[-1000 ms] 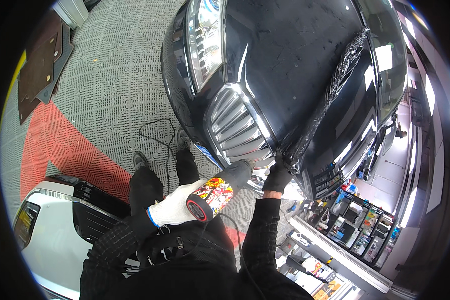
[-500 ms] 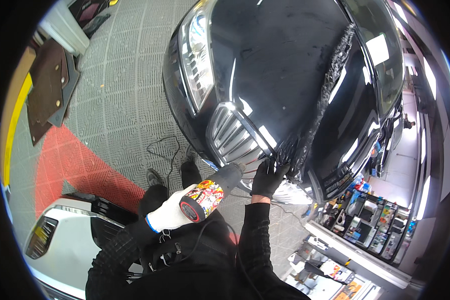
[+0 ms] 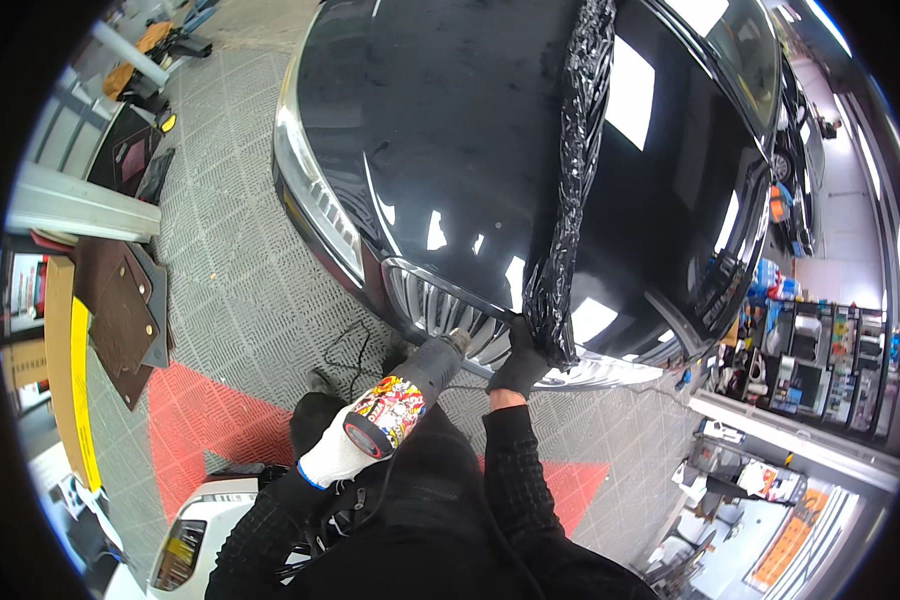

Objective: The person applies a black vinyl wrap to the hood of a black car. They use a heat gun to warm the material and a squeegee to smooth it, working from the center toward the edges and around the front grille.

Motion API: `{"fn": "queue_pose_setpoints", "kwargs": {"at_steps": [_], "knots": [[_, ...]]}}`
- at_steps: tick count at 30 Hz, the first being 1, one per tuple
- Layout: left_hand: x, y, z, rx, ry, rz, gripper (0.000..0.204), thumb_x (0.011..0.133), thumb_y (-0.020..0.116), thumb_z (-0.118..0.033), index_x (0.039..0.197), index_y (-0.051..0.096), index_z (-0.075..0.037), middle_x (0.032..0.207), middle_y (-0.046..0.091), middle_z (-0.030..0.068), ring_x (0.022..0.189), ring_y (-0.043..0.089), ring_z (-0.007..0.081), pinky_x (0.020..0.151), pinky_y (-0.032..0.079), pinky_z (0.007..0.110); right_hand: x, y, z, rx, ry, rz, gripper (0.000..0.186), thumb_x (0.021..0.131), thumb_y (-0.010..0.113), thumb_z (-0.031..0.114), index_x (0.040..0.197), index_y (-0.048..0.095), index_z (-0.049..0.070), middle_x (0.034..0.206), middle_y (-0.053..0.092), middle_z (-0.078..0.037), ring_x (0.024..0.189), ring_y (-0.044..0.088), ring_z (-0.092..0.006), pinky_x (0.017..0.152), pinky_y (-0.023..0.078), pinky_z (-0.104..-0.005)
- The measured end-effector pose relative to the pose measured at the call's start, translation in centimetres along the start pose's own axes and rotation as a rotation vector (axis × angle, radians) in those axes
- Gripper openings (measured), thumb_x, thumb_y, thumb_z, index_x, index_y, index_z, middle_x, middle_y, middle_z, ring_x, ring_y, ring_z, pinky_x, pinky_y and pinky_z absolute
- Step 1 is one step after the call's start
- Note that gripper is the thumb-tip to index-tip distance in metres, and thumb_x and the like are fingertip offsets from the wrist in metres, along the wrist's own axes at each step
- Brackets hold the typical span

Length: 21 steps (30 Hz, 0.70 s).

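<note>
My left hand (image 3: 336, 450), in a white glove with a blue cuff edge, is closed around a heat gun (image 3: 390, 408) with a colourful patterned body. The dark nozzle points toward the chrome grille (image 3: 450, 305) of a black car. At the grille's upper edge my right hand (image 3: 518, 364), in a black glove, is closed on the lower end of a bunched strip of glossy black film (image 3: 570, 190). Its fingertips are partly lost against the dark film. The wrinkled strip runs up across the hood (image 3: 430, 120) toward the windshield.
A white car part with a lamp (image 3: 195, 535) is behind me at lower left. Brown mats (image 3: 115, 310) lie at the left near a yellow-edged board (image 3: 80, 390). A cable (image 3: 345, 355) trails on the grey and red tiled floor. Stocked shelves (image 3: 815, 365) stand at right.
The view has turned, so the car and film strip appear further left and the strip more upright. The heat gun stays near the grille, and my right hand stays at the strip's lower end.
</note>
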<state>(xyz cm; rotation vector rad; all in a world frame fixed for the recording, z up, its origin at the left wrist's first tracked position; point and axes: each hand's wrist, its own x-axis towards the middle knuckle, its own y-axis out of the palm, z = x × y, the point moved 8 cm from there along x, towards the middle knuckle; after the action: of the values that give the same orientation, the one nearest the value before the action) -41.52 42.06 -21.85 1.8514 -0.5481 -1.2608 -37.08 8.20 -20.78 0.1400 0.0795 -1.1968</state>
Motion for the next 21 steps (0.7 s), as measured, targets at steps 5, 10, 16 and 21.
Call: {"fn": "queue_pose_setpoints", "kwargs": {"at_steps": [5,10,16,21], "knots": [[-0.1,0.7,-3.3,0.698,0.183,0.13,0.056,0.11,0.053,-0.034,0.161,0.046,-0.013,0.161,0.052,0.0131,0.148,0.052,0.027,0.122,0.046,0.047,0.2,-1.1,-1.3,0.067,0.072,-0.145,0.046,0.084,0.074,-0.017,0.127,0.072,-0.001,0.115,0.074,-0.006,0.097,0.069,-0.0183,0.082,0.059,-0.0308],[0.3,-1.7,-2.8,-0.121,-0.204,-0.036,0.054,0.113,0.042,-0.03,0.163,0.039,-0.01,0.157,0.052,0.0178,0.14,0.057,0.0384,0.114,0.052,0.058,-0.2,-0.6,-0.2,-0.056,0.045,-0.082,0.018,0.079,0.081,-0.003,0.096,0.076,0.0,0.087,0.071,-0.003,0.076,0.063,-0.0156,0.068,0.051,-0.0316],[0.1,-2.2,-5.1,0.377,-0.09,0.049,0.052,0.114,0.041,-0.028,0.163,0.039,-0.009,0.153,0.055,0.0194,0.134,0.062,0.0389,0.109,0.056,0.057,-0.9,0.6,1.5,-0.082,0.028,0.031,0.014,0.081,0.079,-0.004,0.086,0.069,0.004,0.08,0.064,0.0,0.069,0.057,-0.0135,0.062,0.047,-0.0305],[0.1,-1.0,-6.6,0.417,-0.047,0.135,0.089,0.084,0.087,0.002,0.16,0.04,0.002,0.146,0.064,0.0132,0.13,0.065,0.019,0.112,0.055,0.035,-0.3,0.1,0.2,0.073,0.124,0.095,0.036,0.086,0.078,-0.006,0.121,0.074,0.002,0.107,0.075,-0.003,0.089,0.069,-0.0137,0.073,0.054,-0.0279]]}}
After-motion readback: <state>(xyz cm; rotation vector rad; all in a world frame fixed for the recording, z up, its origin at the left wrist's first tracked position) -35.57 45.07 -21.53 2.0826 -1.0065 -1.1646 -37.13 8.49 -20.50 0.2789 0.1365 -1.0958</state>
